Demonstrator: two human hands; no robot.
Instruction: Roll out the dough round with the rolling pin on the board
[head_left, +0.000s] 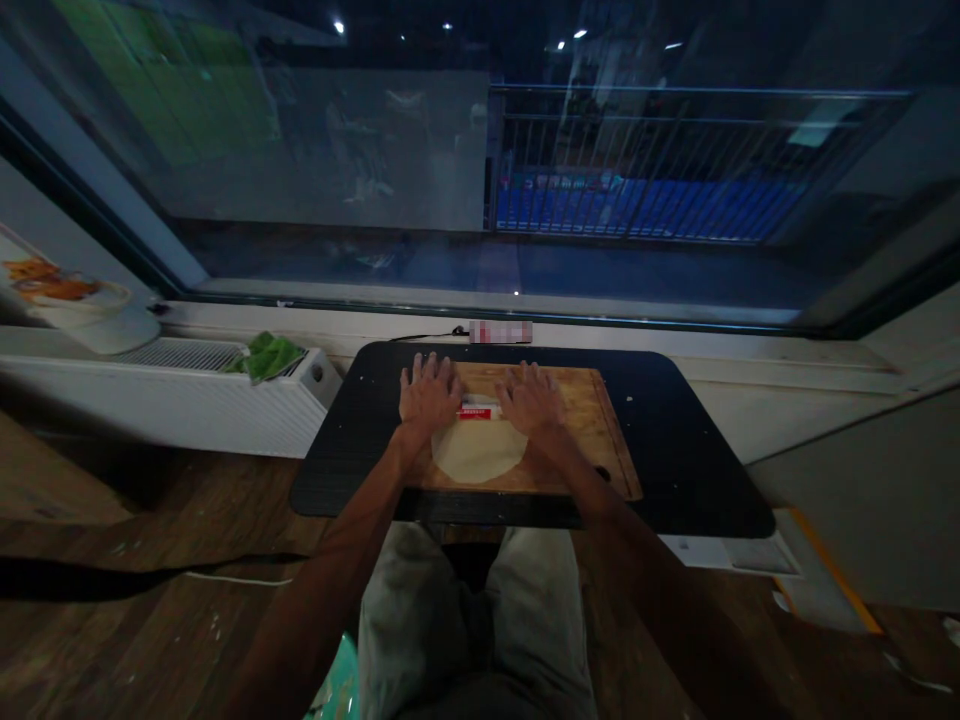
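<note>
A round, flat sheet of pale dough (pixel 478 455) lies on a wooden board (pixel 592 420) on a small black table (pixel 675 440). Across the dough's far edge lies a roller with a white and red label (pixel 478 408). My left hand (pixel 427 392) rests flat on the roller's left end, fingers stretched out and spread. My right hand (pixel 531 395) lies flat on its right end, fingers likewise extended. Most of the roller is hidden under my palms.
A white radiator (pixel 172 395) with a green cloth (pixel 268 356) on it stands left of the table. A white hat (pixel 90 310) sits at the far left. A large dark window (pixel 480 180) fills the wall behind. Wooden floor lies around; my knees (pixel 465 600) are under the table edge.
</note>
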